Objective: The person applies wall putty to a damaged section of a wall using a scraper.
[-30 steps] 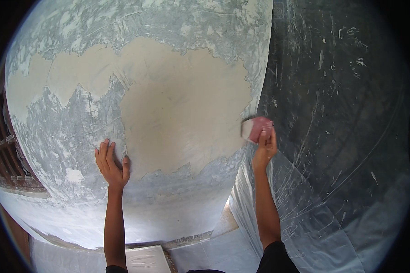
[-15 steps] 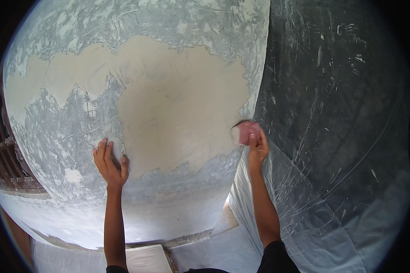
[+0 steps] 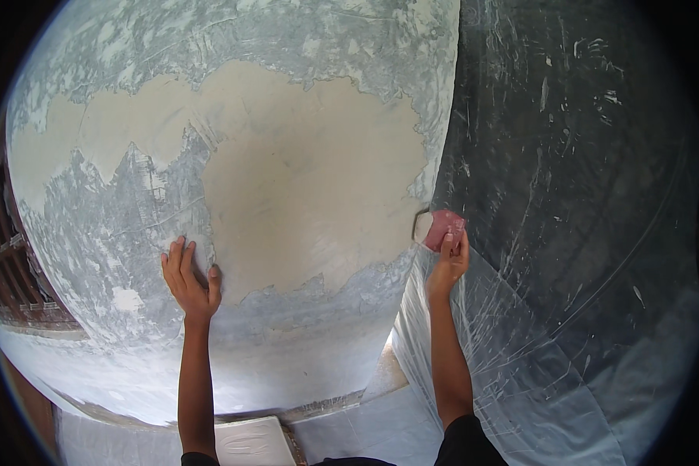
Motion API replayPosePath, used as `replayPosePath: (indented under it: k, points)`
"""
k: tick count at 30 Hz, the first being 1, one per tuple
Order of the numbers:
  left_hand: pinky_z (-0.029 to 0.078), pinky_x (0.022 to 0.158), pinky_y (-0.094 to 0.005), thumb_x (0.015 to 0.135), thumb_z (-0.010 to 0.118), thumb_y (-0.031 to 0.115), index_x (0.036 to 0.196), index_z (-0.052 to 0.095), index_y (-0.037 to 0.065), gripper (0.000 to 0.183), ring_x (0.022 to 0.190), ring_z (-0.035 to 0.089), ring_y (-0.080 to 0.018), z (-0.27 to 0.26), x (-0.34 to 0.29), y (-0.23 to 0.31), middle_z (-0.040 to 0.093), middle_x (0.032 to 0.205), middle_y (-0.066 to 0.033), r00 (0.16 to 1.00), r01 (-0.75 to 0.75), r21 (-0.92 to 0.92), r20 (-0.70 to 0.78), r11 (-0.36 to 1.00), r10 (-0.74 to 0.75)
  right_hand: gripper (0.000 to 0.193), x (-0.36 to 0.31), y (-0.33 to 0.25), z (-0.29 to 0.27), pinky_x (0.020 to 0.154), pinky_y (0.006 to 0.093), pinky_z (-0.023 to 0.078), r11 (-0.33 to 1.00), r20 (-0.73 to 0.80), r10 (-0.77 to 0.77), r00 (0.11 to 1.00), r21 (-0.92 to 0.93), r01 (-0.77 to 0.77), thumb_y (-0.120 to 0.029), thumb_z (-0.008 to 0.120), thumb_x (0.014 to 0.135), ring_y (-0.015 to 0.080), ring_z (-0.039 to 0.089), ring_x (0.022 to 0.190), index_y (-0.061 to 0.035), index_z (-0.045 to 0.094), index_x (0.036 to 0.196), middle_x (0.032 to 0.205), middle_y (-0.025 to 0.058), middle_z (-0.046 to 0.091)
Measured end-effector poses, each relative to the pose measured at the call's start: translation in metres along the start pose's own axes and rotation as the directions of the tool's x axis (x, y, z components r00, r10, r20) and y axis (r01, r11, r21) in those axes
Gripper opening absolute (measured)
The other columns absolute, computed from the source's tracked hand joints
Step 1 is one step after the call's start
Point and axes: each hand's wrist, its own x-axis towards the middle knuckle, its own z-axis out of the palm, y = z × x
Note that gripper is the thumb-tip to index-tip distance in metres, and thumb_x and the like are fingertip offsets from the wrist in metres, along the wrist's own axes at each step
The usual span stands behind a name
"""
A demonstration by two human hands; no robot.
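Observation:
A grey, patchy wall point(image 3: 163, 43) fills the left and middle of the view. Across it spreads a broad, uneven patch of cream putty point(image 3: 311, 179). My left hand point(image 3: 189, 283) rests flat against the wall, fingers spread, just left of the patch's lower edge. In my right hand point(image 3: 449, 268) is a reddish putty spreader point(image 3: 446, 231), pinched between thumb and fingers. Pale putty coats the spreader's left end. That end lies at the wall's right edge; whether it touches the wall I cannot tell.
Dark sheeting point(image 3: 567, 155) with white streaks hangs right of the wall. Below it, translucent plastic sheeting point(image 3: 512, 342) lies in folds. A white slab-like surface point(image 3: 248, 444) with smeared ridges sits at the bottom, near my left forearm. Brown slatted woodwork point(image 3: 19, 268) stands at far left.
My right hand has moved a little right with the putty spreader, from the patch's right side to the wall's edge. My left hand has stayed almost in place.

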Motion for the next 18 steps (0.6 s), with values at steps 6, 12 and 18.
replayPosePath:
  k: [6,12,18]
  points:
    - [0.023,0.109,-0.0504,0.089,0.052,0.028,0.125,0.049,-0.001,0.047,0.128,0.041,-0.0344,0.000,0.001,0.001,0.048,0.133,-0.0184,1.000,0.003,-0.006,-0.005,1.000,-0.003,0.037,-0.027,0.021,-0.016,0.087,0.0272,0.046,0.827,0.493,0.010,0.870,-0.494,0.270,-0.004,0.060,0.090,0.0155,0.058,0.101,0.0065,0.051,0.124,0.113,0.0116,0.061]
    - [0.023,0.109,-0.0504,0.089,0.052,0.028,0.126,0.049,-0.001,0.047,0.128,0.041,-0.0341,-0.001,-0.002,0.000,0.047,0.134,-0.0184,1.000,0.002,-0.007,0.002,1.000,-0.002,0.040,-0.022,0.007,-0.007,0.092,0.0275,0.043,0.991,0.066,0.040,0.997,-0.129,-0.031,-0.006,0.062,0.090,0.0154,0.056,0.104,0.0052,0.049,0.126,0.117,0.0113,0.059]
    - [0.020,0.110,-0.0516,0.090,0.050,0.026,0.129,0.046,-0.001,0.047,0.130,0.038,-0.0347,0.000,-0.002,-0.001,0.044,0.136,-0.0196,1.000,-0.003,-0.022,0.019,1.000,0.003,0.041,-0.037,0.029,-0.023,0.091,0.0275,0.043,0.891,0.419,0.050,0.906,-0.428,0.149,-0.004,0.064,0.088,0.0143,0.056,0.104,0.0046,0.050,0.126,0.118,0.0090,0.059]
